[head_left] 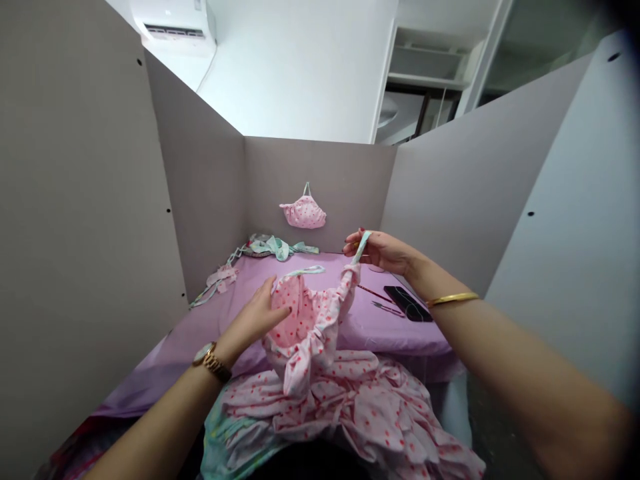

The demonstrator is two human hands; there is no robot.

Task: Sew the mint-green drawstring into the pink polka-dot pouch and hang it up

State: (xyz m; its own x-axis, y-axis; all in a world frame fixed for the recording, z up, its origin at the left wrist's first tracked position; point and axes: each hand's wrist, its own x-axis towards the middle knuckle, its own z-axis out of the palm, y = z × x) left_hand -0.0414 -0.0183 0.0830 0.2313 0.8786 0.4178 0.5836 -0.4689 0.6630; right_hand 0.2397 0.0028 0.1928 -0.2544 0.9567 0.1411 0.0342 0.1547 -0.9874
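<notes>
A pink fabric bag (320, 340) with red dots and a gathered rim hangs tilted in front of me, its mouth gaping. My right hand (380, 250) pinches its pale green strap (361, 248) at the upper right. Against the bag's left side rests my left hand (263, 310), thumb and fingers spread apart. Another pale green strap end (306, 271) shows at the bag's far rim. Below lies a heap of the same dotted pink cloth (365, 407), with pale green fabric (225, 433) at its left.
A similar pink bag (304, 212) hangs on the back partition (345, 173). Green cloth pieces (280, 247) and a pink scrap (223, 277) lie on the purple tablecloth (390, 337). A black phone (407, 303), thread snips (387, 309) and a thin red stick (375, 293) lie at right.
</notes>
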